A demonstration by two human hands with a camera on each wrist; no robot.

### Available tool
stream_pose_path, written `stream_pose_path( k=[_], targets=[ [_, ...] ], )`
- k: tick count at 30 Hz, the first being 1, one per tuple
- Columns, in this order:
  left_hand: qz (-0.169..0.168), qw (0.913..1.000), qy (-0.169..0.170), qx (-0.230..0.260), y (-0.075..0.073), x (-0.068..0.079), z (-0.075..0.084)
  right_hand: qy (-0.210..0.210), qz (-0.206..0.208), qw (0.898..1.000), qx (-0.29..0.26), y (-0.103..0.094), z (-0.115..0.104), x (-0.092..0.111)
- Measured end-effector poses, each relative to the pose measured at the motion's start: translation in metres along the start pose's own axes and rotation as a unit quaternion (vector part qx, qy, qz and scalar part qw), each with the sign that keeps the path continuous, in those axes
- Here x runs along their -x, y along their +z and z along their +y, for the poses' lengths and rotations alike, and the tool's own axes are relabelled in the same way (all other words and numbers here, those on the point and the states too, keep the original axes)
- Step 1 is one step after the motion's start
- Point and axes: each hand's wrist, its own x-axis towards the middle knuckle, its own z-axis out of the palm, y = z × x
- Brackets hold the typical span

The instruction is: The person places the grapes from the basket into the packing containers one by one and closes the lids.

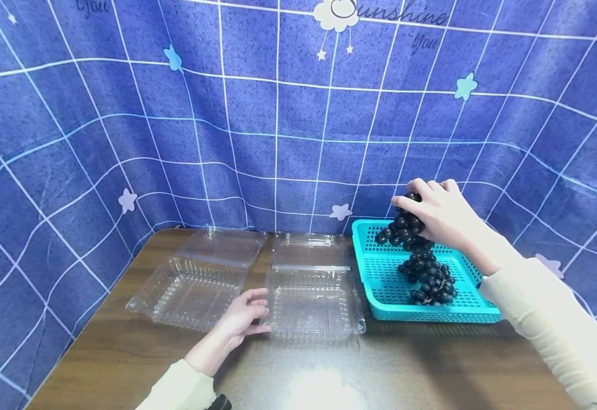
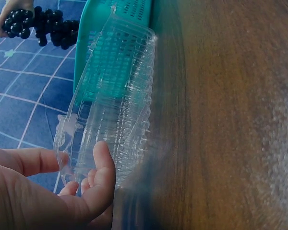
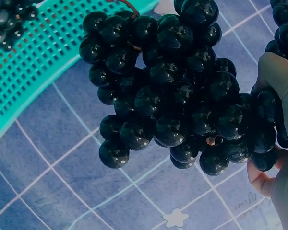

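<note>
In the head view my right hand (image 1: 441, 213) grips the top of a bunch of dark grapes (image 1: 404, 228), held up over the turquoise basket (image 1: 433, 314). The right wrist view shows this bunch (image 3: 168, 81) close up, with thumb and fingers around one end. Below it in the basket lie more dark grapes (image 1: 433, 285). My left hand (image 1: 244, 316) is at the left side of a clear plastic clamshell box (image 1: 311, 307), which stands with its lid folded back. In the left wrist view its thumb and fingers are spread at the end of that box (image 2: 110, 110).
Another clear clamshell box (image 1: 190, 290) stands on the left, its lid (image 1: 223, 246) folded back too. The basket is at the right of the brown wooden table (image 1: 390, 370). Behind the table hangs a blue checked cloth (image 1: 298, 154).
</note>
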Motion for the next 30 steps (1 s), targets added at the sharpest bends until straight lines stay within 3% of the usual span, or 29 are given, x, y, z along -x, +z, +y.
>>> stream_pose_path(
  k=[30],
  targets=[
    [0.001,1.0,0.002,0.003,-0.001,0.003,-0.001,0.009,0.042,0.999,-0.033,-0.034,-0.023,-0.014]
  ],
)
